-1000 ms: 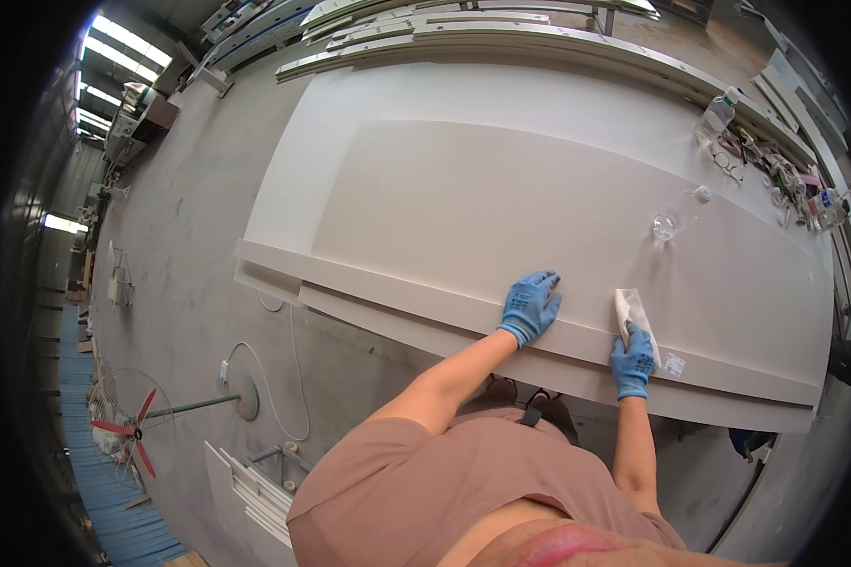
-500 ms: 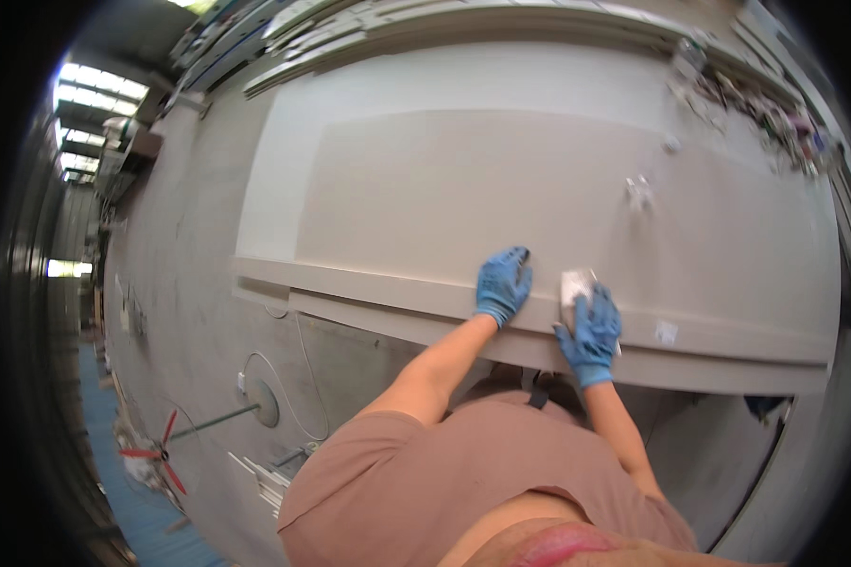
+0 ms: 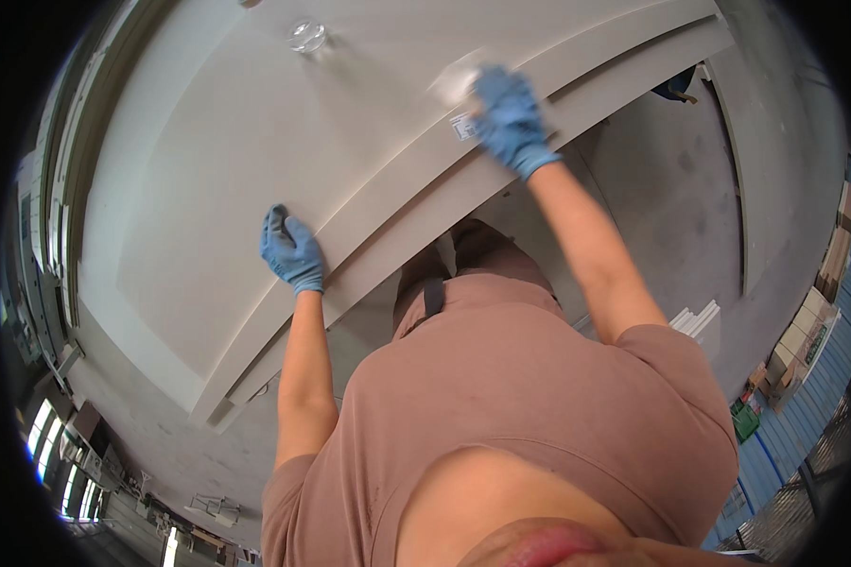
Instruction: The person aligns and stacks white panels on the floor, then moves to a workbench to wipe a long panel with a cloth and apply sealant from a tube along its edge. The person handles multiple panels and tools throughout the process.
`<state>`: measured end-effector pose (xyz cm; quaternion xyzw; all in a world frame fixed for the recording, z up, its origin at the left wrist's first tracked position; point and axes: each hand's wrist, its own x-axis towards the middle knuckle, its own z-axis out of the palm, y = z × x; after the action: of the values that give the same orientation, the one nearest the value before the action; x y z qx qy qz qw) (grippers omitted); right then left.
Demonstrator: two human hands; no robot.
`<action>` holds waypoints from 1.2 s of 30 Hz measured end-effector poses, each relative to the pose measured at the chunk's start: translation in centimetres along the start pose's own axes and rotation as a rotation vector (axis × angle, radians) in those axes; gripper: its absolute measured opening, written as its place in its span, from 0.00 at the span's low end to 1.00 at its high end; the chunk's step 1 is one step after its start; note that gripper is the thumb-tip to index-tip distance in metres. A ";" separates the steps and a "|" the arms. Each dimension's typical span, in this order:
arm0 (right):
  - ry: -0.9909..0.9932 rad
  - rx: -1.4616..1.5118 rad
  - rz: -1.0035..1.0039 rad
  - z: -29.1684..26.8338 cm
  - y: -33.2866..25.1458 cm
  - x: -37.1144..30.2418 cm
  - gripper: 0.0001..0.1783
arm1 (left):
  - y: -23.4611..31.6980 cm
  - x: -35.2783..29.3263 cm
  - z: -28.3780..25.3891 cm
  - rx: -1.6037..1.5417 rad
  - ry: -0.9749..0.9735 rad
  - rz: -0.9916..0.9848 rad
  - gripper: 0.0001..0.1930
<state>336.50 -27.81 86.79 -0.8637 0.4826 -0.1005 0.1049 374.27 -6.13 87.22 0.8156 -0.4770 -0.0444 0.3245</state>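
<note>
A long, pale grey-beige panel (image 3: 208, 170) lies in front of me, with a raised strip (image 3: 388, 189) along its near edge. My right hand (image 3: 511, 118), in a blue glove, presses a white cloth (image 3: 460, 79) on the panel beside the strip. Motion blurs both hand and cloth. Beside the right fingers, a small white label (image 3: 462, 127) is stuck on the strip. My left hand (image 3: 291, 250), gloved in blue too, rests farther left on the strip. Its fingers are loosely bent, the thumb stands apart, and no object shows in it.
A clear glass jar (image 3: 306, 36) stands on the panel beyond my hands. Long pale boards (image 3: 61, 189) are stacked along the far left. White strips (image 3: 695, 319) lie on the floor at right, with boxes (image 3: 794, 345) and a green crate (image 3: 745, 420) farther off.
My right hand has slid rightward along the panel with the cloth, past the label. My left hand stays on the strip; the hands are farther apart. The view has turned.
</note>
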 end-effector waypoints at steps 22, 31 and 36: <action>0.301 -0.369 0.284 -6.2 28.1 7.1 0.28 | 0.7 0.4 0.6 0.170 -0.095 -0.081 0.21; 0.139 -0.015 0.042 -2.5 10.7 2.2 0.35 | 26.8 2.9 18.8 -0.180 -0.255 0.211 0.31; 0.201 -0.079 0.073 -4.7 22.5 5.0 0.35 | 30.4 3.1 21.9 0.091 -0.248 0.259 0.31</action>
<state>319.52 -43.95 85.41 -0.8347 0.5253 -0.1636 0.0256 344.79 -29.50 88.16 0.7496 -0.6158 -0.0808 0.2288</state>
